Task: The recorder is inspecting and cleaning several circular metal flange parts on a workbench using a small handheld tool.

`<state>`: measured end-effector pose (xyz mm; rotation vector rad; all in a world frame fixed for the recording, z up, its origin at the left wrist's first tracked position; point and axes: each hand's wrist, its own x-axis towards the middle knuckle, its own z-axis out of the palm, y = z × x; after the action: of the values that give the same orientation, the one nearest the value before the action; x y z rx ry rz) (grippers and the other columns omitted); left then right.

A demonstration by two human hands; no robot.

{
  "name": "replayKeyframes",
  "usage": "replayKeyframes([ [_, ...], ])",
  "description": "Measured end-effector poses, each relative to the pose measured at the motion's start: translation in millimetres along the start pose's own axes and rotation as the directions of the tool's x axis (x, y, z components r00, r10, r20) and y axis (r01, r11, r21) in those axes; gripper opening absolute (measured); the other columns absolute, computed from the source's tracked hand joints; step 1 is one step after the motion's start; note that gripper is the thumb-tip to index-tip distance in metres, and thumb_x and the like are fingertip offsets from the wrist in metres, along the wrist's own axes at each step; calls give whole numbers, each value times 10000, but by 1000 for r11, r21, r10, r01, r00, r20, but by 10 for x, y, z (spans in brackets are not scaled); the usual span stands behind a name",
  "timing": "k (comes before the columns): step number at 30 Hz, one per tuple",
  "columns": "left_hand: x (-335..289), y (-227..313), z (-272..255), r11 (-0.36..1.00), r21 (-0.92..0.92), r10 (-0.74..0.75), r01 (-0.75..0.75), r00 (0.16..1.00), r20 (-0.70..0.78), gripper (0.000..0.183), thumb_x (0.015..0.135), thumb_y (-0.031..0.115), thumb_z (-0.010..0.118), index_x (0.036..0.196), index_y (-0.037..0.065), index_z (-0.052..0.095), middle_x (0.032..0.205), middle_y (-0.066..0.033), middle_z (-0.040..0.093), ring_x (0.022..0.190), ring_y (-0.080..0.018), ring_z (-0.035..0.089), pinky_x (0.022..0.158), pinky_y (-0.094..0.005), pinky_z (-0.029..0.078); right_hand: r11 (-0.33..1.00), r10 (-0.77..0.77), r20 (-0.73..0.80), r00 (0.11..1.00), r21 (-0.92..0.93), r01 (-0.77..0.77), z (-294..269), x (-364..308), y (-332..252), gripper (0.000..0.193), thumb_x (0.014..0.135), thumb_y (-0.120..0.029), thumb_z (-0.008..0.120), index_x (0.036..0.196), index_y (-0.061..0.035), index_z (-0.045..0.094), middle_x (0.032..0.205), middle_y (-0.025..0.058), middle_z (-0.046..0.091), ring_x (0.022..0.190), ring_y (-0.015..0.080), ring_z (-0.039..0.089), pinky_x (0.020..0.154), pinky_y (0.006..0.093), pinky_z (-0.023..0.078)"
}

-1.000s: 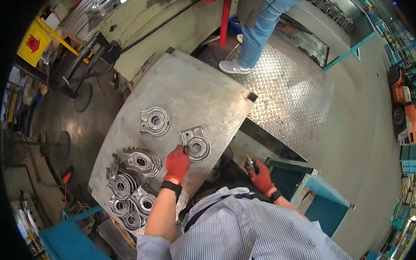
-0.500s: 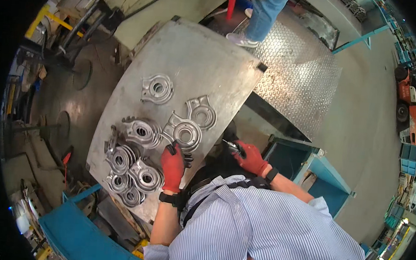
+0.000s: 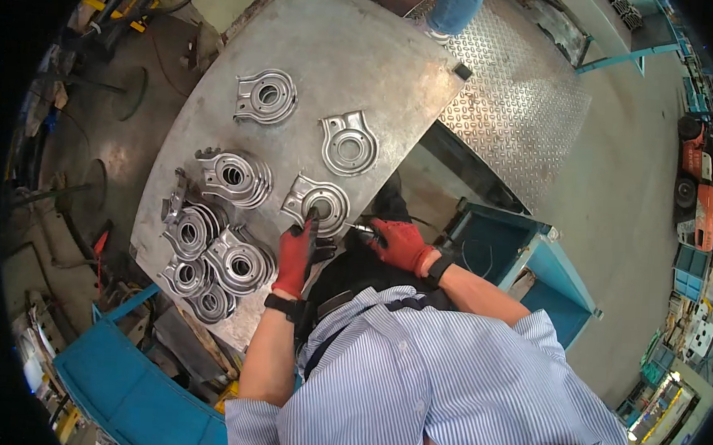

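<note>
Near the right edge of the metal table lies a pressed steel bracket (image 3: 297, 195) with a round ring. My left hand (image 3: 296, 256), in a red glove with dark fingertips, grips its near rim, one finger reaching onto the ring. My right hand (image 3: 402, 245), gloved alike, is closed round a small silvery hand tool (image 3: 363, 228) with a thin tip; its exact kind cannot be made out. The tip is at or close to the ring's right edge. A second bracket (image 3: 362, 132) lies flat just beyond, and another bracket (image 3: 251, 98) sits farther left.
Several brackets lie stacked (image 3: 241, 266) on the left part of the table (image 3: 333, 48). A blue metal bin (image 3: 498, 222) stands at the right, and a blue panel (image 3: 135, 372) at lower left. Beyond the table, another person's leg (image 3: 456, 8) shows by a tread-plate platform (image 3: 516, 94).
My right hand has brought the tool left to the bracket's ring. My left finger has moved up onto the ring. The near bracket now lies apart from the one beyond. The view has shifted.
</note>
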<state>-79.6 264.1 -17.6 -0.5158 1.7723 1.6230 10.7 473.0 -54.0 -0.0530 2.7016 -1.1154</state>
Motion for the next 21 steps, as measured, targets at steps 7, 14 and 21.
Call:
replayKeyframes([
  [7, 314, -366, -62, 728, 678, 330, -101, 918, -218, 470, 802, 393, 646, 795, -74, 596, 769, -269, 612, 766, -423, 595, 663, -456, 456, 993, 114, 73, 991, -51, -111, -5, 95, -112, 372, 785, -300, 598, 1029, -23, 546, 810, 201, 616, 802, 369, 598, 703, 449, 464],
  [14, 403, -432, -78, 703, 708, 312, -67, 924, -221, 499, 803, 410, 624, 780, -87, 585, 832, -308, 589, 822, -476, 552, 710, -489, 429, 994, 103, 23, 994, -28, -103, 148, 46, -94, 378, 785, -305, 607, 1039, -35, 538, 795, 204, 614, 789, 381, 591, 681, 455, 461],
  [21, 533, -530, -147, 720, 689, 306, -83, 929, -208, 510, 803, 419, 623, 753, -87, 581, 814, -311, 584, 820, -477, 550, 705, -498, 424, 983, 183, 1, 983, -21, -182, 189, 47, -147, 340, 770, -294, 612, 980, -42, 524, 810, 210, 617, 809, 385, 601, 684, 469, 470],
])
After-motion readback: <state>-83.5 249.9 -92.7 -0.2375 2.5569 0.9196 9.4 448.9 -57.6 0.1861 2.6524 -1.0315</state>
